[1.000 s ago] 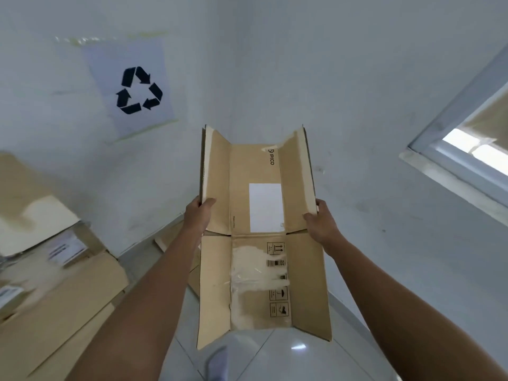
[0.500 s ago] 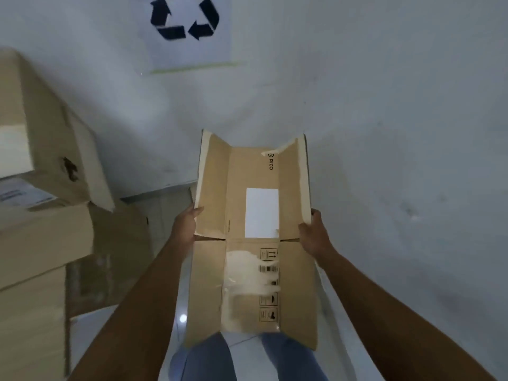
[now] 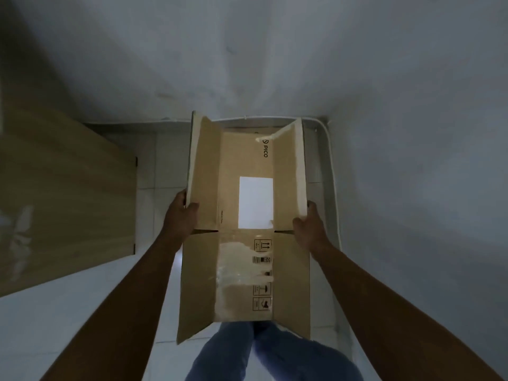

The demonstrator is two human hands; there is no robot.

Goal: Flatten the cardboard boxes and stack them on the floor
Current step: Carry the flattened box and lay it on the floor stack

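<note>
At six o'clock, legs (image 3: 275,353): blue trousers, directly beneath the box's near end.
Cardboard box (image 3: 244,270): flattened and held in the air dead ahead. Its long axis runs six to twelve o'clock, and the far side flaps are tilted up like a trough.
Left hand (image 3: 180,218): at nine o'clock of the box's middle crease, it grips the left flap's edge.
Right hand (image 3: 308,229): at three o'clock, directly opposite, it grips the right flap's edge. Both hands are equally near.
Floor (image 3: 82,312): pale tile below, not touching the box.
Brown cardboard (image 3: 63,188): at nine to ten o'clock, well apart and blurred. It is probably the stack, so a swing left looks needed.
Wall (image 3: 384,78): at twelve o'clock, beyond the far flaps.
</note>
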